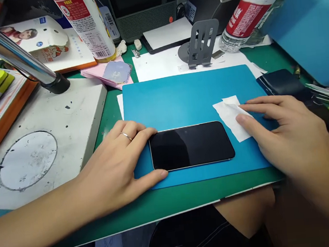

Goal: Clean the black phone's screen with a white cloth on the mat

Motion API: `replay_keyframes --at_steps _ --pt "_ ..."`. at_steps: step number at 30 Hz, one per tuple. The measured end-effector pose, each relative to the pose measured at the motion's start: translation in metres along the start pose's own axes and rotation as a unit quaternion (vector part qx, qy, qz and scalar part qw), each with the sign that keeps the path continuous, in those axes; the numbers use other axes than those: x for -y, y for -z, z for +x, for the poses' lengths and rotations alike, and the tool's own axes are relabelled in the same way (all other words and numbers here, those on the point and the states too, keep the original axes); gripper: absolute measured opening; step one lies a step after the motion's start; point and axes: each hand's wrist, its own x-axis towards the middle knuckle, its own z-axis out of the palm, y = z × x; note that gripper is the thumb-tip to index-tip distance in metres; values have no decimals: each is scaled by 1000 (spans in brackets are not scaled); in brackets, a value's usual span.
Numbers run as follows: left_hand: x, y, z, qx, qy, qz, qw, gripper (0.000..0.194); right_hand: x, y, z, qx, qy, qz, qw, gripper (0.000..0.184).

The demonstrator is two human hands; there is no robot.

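A smartphone (192, 145) with a dark screen lies face up on a blue mat (174, 99). My left hand (127, 158) grips its left end, the thumb at the lower edge and the index finger at the upper corner; a ring is on one finger. Right of the phone, my right hand (287, 131) pinches a folded white wipe (232, 117) between thumb and fingers. The wipe is just above or on the mat, apart from the phone; which of the two I cannot tell.
A grey phone stand (203, 44) is behind the mat on white paper. Tall bottles (85, 28) stand at the back, one a clear bottle with a red label (247, 18). A white block (74, 120) and metal lamp pole (17, 44) are left. A dark wallet (283, 83) lies right.
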Motion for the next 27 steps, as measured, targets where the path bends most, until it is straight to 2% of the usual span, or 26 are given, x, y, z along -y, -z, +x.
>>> replay_keyframes --at_steps 2,5,7,9,11,13,15,19,24,27 --pt "0 1 0 1 -6 11 1000 57 1 2 1 -25 -11 24 999 21" --pt "1 1 0 0 -7 16 1000 59 11 16 -3 -102 -12 67 992 18" --pt "1 1 1 1 -11 15 1000 60 26 28 -9 -160 -13 94 983 18" --pt "1 1 2 3 -14 14 1000 60 47 38 -17 -180 -3 120 976 15" --pt "1 1 2 6 -17 14 1000 60 72 41 -27 -121 74 139 980 13" --pt "1 0 2 4 -20 13 1000 60 95 36 -38 -38 169 172 970 15" --pt "1 0 2 -4 -26 9 1000 60 112 28 -49 6 213 191 958 18" --pt "1 -1 1 -12 -30 2 999 57 130 20 -67 40 237 171 955 41" --pt "2 -1 2 -12 -26 -3 1000 58 137 15 -68 132 251 51 958 94" --pt "3 -1 2 -6 -24 -9 1000 57 138 9 -67 157 252 19 955 106"
